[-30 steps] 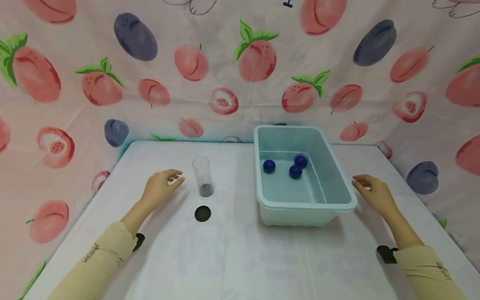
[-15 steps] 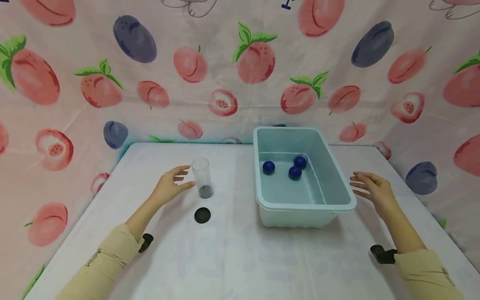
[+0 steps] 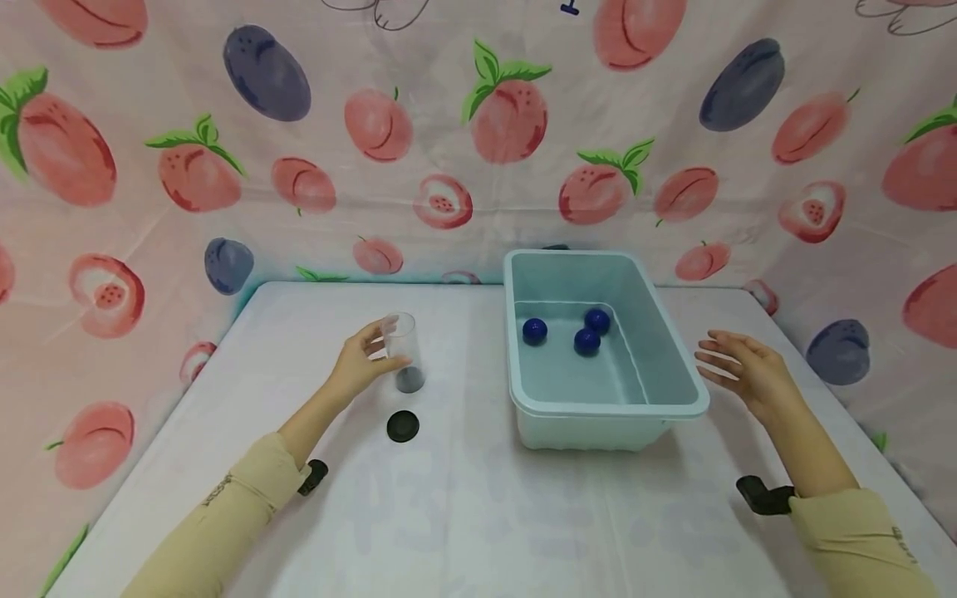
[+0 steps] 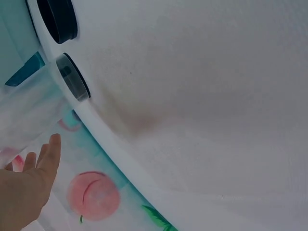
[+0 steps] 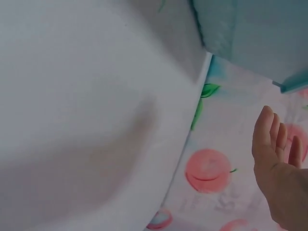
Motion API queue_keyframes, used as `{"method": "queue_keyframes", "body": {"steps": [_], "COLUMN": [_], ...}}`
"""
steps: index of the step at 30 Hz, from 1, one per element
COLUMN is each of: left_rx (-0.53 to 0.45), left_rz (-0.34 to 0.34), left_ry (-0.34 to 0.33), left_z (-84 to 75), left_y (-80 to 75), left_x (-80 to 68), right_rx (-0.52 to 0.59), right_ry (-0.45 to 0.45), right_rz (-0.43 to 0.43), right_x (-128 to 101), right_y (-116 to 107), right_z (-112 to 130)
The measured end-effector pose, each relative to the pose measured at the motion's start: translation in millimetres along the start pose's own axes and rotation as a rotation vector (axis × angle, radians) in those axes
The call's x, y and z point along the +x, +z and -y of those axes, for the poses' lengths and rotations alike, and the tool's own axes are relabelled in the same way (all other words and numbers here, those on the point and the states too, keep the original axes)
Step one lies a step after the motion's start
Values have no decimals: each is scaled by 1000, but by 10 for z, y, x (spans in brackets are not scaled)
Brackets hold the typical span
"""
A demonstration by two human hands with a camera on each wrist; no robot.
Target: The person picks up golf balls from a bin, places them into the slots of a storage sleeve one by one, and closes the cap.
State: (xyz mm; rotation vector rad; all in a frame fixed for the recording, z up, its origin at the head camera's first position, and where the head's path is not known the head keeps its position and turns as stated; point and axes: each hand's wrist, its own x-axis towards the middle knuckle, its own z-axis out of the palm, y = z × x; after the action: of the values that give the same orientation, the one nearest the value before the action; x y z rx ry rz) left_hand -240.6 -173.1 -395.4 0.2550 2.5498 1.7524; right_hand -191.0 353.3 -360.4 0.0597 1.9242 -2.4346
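White table (image 3: 463,515), cloth-covered. On it: clear cup (image 3: 402,353) upright, left of centre; black lid (image 3: 403,426) flat just in front of cup; teal tub (image 3: 601,411) right of centre, w/ three blue balls (image 3: 534,330) inside.

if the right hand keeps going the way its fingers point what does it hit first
Probably the right rim of the light blue plastic bin: the right hand is open with fingers aimed left at it, and nothing lies between. Depth is unclear, so it may pass just above the rim.

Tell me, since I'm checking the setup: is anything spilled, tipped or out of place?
Nothing stands out. The clear tube stands upright, its black cap lies flat beside it, and three blue balls sit inside the bin.
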Motion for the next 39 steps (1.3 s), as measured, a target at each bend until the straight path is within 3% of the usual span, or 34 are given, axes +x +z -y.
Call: {"method": "queue_keyframes", "body": {"steps": [9, 16, 22, 31, 34, 39], "left_rx": [4, 45, 36, -4, -12, 4], "left_rz": [-22, -3, 4, -37, -44, -55], "left_ry": [30, 30, 33, 68, 73, 47], "left_z": [26, 34, 36, 51, 56, 63], "left_y": [43, 1, -3, 47, 59, 47], "left_x": [16, 32, 18, 28, 25, 7], "right_rx": [-119, -179, -219, -351, -421, -644], "right_ry": [-121, -162, -170, -138, -127, -125], "right_rz": [-73, -54, 0, 16, 28, 28], "right_x": [-4, 99, 141, 121, 149, 211], "right_y": [155, 89, 116, 382, 445, 563], "right_z": [130, 150, 297, 622, 692, 771]}}
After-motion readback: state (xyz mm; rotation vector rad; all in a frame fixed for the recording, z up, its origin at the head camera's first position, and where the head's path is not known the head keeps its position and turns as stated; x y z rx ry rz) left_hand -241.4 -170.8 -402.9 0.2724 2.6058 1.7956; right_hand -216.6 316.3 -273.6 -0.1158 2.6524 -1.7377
